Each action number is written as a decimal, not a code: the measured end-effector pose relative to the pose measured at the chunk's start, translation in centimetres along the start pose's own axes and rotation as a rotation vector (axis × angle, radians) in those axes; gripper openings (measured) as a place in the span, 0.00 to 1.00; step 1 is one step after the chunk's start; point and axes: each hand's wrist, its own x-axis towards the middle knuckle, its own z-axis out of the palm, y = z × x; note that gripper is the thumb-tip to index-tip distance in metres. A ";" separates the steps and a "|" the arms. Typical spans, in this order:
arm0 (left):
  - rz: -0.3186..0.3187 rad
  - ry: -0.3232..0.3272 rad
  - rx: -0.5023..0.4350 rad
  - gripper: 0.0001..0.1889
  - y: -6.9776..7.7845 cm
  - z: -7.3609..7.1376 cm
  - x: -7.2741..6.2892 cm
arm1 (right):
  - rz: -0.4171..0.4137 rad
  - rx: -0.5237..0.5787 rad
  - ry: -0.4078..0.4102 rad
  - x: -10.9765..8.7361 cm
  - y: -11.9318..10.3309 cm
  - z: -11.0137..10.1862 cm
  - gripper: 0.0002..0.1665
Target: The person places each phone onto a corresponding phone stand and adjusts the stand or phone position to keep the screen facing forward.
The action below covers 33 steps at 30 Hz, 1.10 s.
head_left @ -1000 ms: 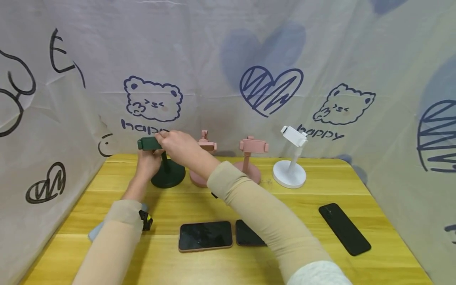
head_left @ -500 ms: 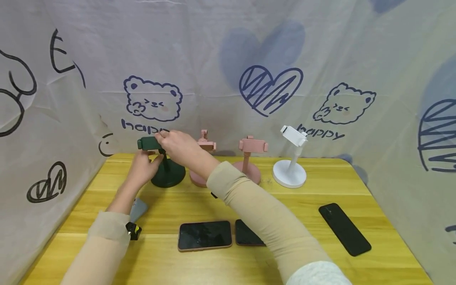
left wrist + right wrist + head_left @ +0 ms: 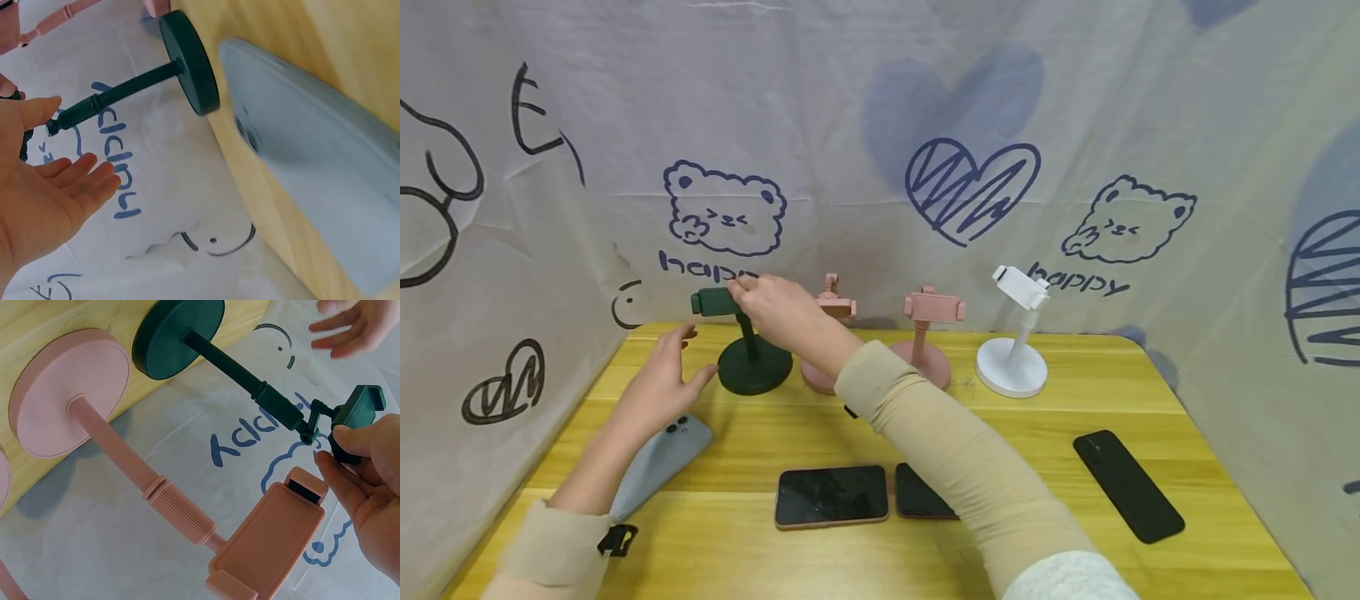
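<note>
Beside the uncurled left hand (image 3: 658, 387), pinching the green stand (image 3: 754, 367) with right hand (image 3: 781, 310), risking a topple if tugged sideways.

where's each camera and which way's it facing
Head: worn on the head, facing forward and down at the wooden table; left hand, right hand and sleeves show.
Left wrist: on that wrist, facing past the left hand to the green phone stand and pale blue phone.
Right wrist: on that wrist, facing the right hand pinching the green holder; left hand shows too.
Shared: green phone stand, in both wrist views.
</note>
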 end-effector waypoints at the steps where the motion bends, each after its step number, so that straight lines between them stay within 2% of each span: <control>1: 0.000 -0.009 0.015 0.39 -0.2 -0.1 -0.4 | 0.001 0.001 -0.003 0.0 0.0 0.0 0.32; 8: -0.011 -0.105 0.140 0.44 -1.9 -0.4 -2.7 | 0.003 0.019 -0.015 -0.2 0.0 -0.2 0.32; 14: -0.022 -0.217 0.242 0.48 -3.6 0.0 -3.9 | 0.006 0.015 -0.005 -0.2 0.2 -0.2 0.31; 20: -0.075 -0.322 0.301 0.53 -4.6 0.0 -4.3 | 0.008 0.025 0.000 -0.3 0.2 -0.2 0.31; 25: -0.103 -0.400 0.320 0.52 -4.9 0.1 -4.5 | 0.009 0.033 0.001 -0.4 0.2 -0.1 0.31; 29: -0.114 -0.435 0.332 0.49 -5.1 0.4 -4.5 | 0.002 0.047 0.008 -0.4 0.1 0.0 0.30; 33: -0.120 -0.442 0.328 0.49 -5.3 0.6 -4.4 | -0.001 0.050 0.009 -0.4 0.0 0.0 0.30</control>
